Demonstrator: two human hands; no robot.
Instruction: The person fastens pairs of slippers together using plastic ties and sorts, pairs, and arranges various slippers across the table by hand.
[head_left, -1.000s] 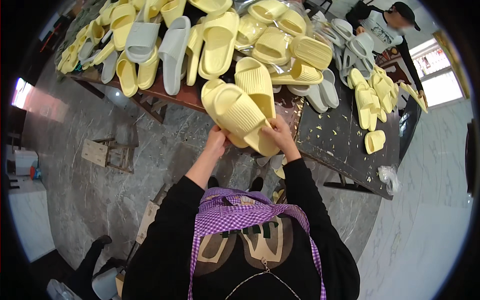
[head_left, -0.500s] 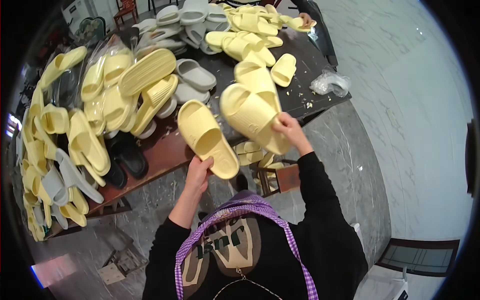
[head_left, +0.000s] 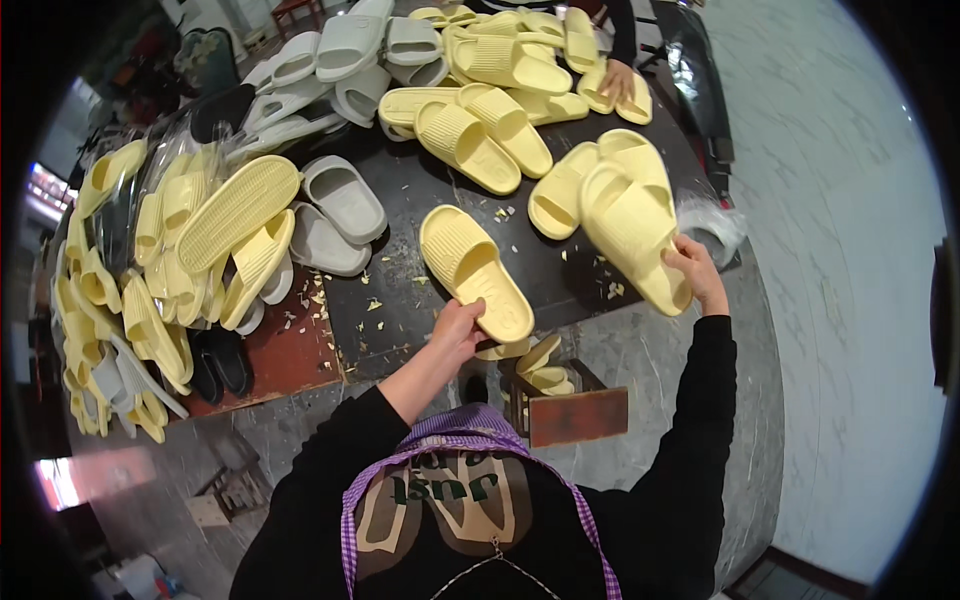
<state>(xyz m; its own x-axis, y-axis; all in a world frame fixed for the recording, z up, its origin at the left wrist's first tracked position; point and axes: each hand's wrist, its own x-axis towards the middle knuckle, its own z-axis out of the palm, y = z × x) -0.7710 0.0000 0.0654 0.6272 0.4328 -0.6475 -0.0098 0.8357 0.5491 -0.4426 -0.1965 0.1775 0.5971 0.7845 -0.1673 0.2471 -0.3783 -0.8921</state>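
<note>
My left hand [head_left: 458, 330] grips the near end of a pale yellow slipper [head_left: 474, 270] that lies sole-up over the front edge of the dark table [head_left: 400, 295]. My right hand [head_left: 697, 270] holds the end of another pale yellow slipper [head_left: 632, 222], strap side up, at the table's right edge. A third yellow slipper [head_left: 558, 192] lies just behind it on the table.
Heaps of yellow slippers [head_left: 190, 250] and grey slippers [head_left: 335, 215] cover the table's left and far parts. Another person's hand [head_left: 618, 78] rests on slippers at the far side. A small wooden stool [head_left: 560, 400] with yellow offcuts stands below the table edge. A marble floor [head_left: 840, 300] lies to the right.
The two slippers, held together a second ago, are now apart: the left one has gone down onto the table edge, and the right one has moved out to the right.
</note>
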